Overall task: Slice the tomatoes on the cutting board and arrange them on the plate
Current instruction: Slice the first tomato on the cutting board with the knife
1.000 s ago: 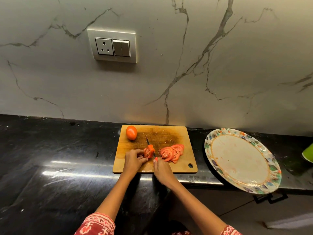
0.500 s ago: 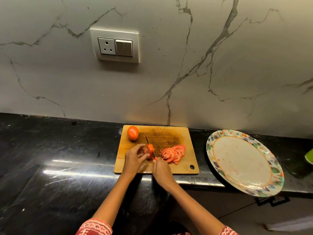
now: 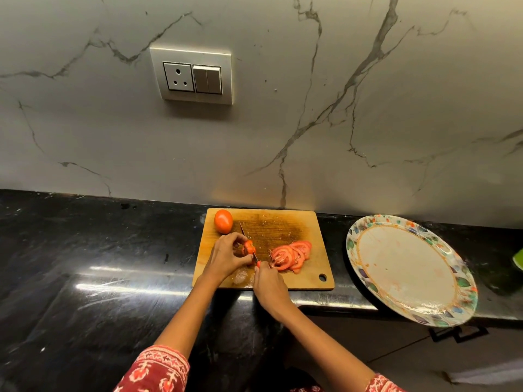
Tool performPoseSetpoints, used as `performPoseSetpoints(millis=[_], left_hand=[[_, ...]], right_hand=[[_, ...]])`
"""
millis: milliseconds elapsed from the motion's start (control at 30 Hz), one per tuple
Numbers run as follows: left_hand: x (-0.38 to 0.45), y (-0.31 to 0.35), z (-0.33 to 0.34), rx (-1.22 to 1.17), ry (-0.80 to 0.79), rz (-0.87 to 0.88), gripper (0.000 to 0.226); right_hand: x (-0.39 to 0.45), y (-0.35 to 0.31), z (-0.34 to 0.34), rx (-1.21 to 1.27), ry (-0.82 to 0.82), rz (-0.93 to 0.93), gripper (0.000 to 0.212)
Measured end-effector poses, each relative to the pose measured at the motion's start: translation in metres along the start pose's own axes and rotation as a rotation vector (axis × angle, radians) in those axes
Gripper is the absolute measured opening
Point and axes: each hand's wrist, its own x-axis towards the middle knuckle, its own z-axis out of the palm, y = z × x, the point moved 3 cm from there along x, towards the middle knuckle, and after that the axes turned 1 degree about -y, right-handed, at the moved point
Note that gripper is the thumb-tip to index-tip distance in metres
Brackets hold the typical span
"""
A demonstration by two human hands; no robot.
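1. Currently the slicing step is in hand, by the look of it: one tomato is partly cut, one is whole, and nothing lies on the plate (image 3: 368,244) yet.
2. Farthest left on the cutting board (image 3: 285,224), at its far left corner, sits the whole tomato (image 3: 223,221), apart from both hands and uncut.
3. Just right of it and nearer, the left hand (image 3: 226,257) curls its fingers around the tomato end piece (image 3: 248,248), pinching it against the board.
4. Touching that piece on its right side is the knife (image 3: 249,241), its blade running from the far tip near the whole tomato back toward the person.
5. Next, the right hand (image 3: 268,281) is closed around the knife's handle at the board's near edge, close beside the left hand.
6. Further right, the cut slices (image 3: 291,254) lie fanned and overlapping on the board, just beside the right hand.
7. Well right of the board, the plate rests on the dark counter (image 3: 85,250), overhanging its near edge.
8. Likely the next move calls for a short, controlled downward cut, with the left fingertips kept clear of the blade since the remaining piece is small.
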Motion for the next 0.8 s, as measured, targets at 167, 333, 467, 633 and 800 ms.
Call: performPoseSetpoints(millis=[167,333,467,633,800], left_hand=[[0.001,0.003,-0.003,0.018,0.010,-0.006,0.033],[0.001,0.002,-0.005,0.005,0.024,-0.017,0.031],[0.001,0.006,-0.005,-0.001,0.002,-0.011,0.030],[0.001,0.011,-0.010,-0.013,-0.025,-0.016,0.029],[0.001,0.011,-0.013,-0.028,-0.027,-0.035,0.027]], right_hand=[[0.000,-0.002,-0.001,-0.004,-0.008,-0.003,0.030],[-0.013,0.004,0.000,-0.046,-0.022,-0.022,0.029],[-0.009,-0.001,-0.002,-0.069,-0.012,0.006,0.028],[-0.003,-0.004,-0.002,-0.097,-0.029,0.012,0.027],[-0.016,0.005,0.001,-0.104,-0.065,0.026,0.028]])
